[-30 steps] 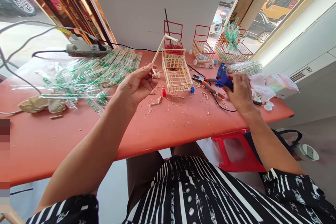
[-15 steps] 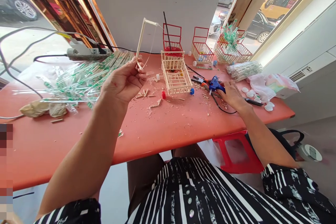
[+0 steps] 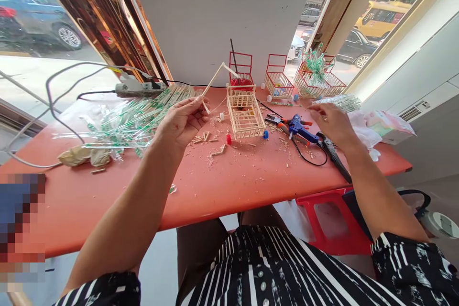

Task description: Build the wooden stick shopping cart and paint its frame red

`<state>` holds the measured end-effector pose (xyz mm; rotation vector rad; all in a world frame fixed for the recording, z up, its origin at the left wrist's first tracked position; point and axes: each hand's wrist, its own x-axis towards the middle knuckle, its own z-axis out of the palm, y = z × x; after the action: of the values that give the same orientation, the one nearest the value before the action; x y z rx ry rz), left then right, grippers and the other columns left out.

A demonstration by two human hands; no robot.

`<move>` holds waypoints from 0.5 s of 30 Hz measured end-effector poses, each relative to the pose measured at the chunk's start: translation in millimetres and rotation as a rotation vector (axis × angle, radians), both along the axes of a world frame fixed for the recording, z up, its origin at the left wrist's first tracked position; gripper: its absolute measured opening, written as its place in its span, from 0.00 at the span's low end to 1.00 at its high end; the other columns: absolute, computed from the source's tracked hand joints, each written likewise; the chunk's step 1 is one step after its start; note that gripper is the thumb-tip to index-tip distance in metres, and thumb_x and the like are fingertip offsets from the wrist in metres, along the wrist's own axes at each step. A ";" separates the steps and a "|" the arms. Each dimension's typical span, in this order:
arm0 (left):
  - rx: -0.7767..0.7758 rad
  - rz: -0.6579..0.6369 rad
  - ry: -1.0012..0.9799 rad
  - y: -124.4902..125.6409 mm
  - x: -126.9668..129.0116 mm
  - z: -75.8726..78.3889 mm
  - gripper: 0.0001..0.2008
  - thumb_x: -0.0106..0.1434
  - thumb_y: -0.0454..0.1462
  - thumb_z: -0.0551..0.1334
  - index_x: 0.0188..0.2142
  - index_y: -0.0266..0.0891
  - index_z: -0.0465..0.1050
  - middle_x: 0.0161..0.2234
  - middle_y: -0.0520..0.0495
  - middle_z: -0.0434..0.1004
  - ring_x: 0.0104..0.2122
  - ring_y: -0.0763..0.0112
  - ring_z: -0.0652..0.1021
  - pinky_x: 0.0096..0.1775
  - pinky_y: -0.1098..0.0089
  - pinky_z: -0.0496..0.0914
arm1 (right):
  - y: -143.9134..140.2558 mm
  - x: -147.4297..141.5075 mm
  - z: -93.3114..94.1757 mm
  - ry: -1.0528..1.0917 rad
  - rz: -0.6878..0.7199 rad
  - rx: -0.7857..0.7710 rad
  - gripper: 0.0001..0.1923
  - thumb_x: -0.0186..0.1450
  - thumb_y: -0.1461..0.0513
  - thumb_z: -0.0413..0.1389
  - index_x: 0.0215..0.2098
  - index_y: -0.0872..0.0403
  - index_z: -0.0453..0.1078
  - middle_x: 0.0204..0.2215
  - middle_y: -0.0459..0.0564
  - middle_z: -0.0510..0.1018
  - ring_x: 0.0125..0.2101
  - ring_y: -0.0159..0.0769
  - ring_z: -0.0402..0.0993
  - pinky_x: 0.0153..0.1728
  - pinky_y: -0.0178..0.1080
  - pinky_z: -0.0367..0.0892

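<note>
Pinched in the fingers of my left hand is a bent frame of thin wooden sticks, with a fine glue thread hanging from it. Just right of it on the table stands a small cart built of pale sticks, with a red bottle cap and a blue bottle cap at its near corners. My right hand hovers with loosely bent fingers, holding nothing that I can see. Below and left of it lies a blue hot glue gun, apart from the hand, beside orange-handled pliers.
Wrapped sticks and a power strip lie at the left. Several red stick carts line the wall. Stick offcuts and crumbs litter the orange table. A black tool lies near the right front edge.
My right hand has let go of the glue gun and lifted away to the upper right. The stick frame in my left hand has tilted and come closer to the cart.
</note>
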<state>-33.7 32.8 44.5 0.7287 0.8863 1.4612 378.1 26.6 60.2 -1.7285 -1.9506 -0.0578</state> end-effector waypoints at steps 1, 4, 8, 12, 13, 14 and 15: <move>0.005 0.008 0.027 2.0 -1.0 0.8 0.09 0.66 0.32 0.74 0.30 0.38 0.80 0.24 0.51 0.77 0.21 0.79 0.76 0.26 0.80 0.73 | 2.6 -4.9 10.8 0.065 0.021 0.059 0.17 0.73 0.52 0.57 0.51 0.50 0.83 0.48 0.58 0.87 0.46 0.49 0.84 0.53 0.52 0.78; 0.035 0.026 0.095 8.9 -2.9 6.7 0.09 0.65 0.31 0.74 0.29 0.39 0.79 0.24 0.50 0.79 0.22 0.79 0.77 0.25 0.79 0.72 | 15.4 -27.6 41.4 0.260 0.124 0.126 0.15 0.73 0.53 0.58 0.47 0.50 0.84 0.36 0.52 0.86 0.35 0.40 0.79 0.42 0.44 0.75; 0.111 0.029 0.209 18.7 -1.5 23.3 0.10 0.65 0.30 0.74 0.28 0.40 0.80 0.24 0.49 0.79 0.23 0.78 0.76 0.27 0.76 0.74 | 41.1 -68.0 67.5 0.399 0.295 0.120 0.10 0.73 0.55 0.61 0.43 0.51 0.84 0.35 0.49 0.84 0.34 0.35 0.74 0.40 0.41 0.72; 0.191 0.060 0.374 33.1 2.1 44.2 0.14 0.69 0.27 0.69 0.26 0.38 0.80 0.22 0.47 0.78 0.23 0.77 0.74 0.30 0.72 0.74 | 70.9 -101.0 71.4 0.455 0.389 0.086 0.09 0.74 0.57 0.62 0.41 0.51 0.83 0.27 0.44 0.76 0.31 0.33 0.68 0.36 0.40 0.68; 0.204 0.068 0.408 38.2 2.8 48.6 0.14 0.69 0.26 0.68 0.26 0.37 0.80 0.22 0.48 0.78 0.23 0.77 0.74 0.30 0.71 0.74 | 78.0 -106.7 70.0 0.460 0.404 0.073 0.09 0.74 0.57 0.62 0.40 0.51 0.83 0.27 0.44 0.74 0.31 0.33 0.67 0.36 0.39 0.68; 0.216 0.065 0.442 43.9 3.3 52.4 0.14 0.69 0.25 0.68 0.26 0.37 0.80 0.22 0.48 0.78 0.23 0.77 0.74 0.30 0.71 0.74 | 84.6 -111.5 68.3 0.465 0.419 0.060 0.09 0.75 0.57 0.62 0.39 0.51 0.83 0.27 0.44 0.73 0.31 0.33 0.67 0.36 0.39 0.68; 0.235 0.066 0.471 49.9 3.8 55.4 0.14 0.69 0.25 0.68 0.27 0.37 0.80 0.22 0.50 0.78 0.23 0.78 0.74 0.30 0.71 0.74 | 90.5 -115.4 66.4 0.472 0.432 0.047 0.10 0.75 0.56 0.63 0.37 0.51 0.82 0.26 0.43 0.72 0.32 0.34 0.67 0.36 0.39 0.68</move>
<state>-29.9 82.7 99.9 1.2631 1.1100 1.4925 262.7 117.0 126.5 -1.1253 -1.8868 0.4162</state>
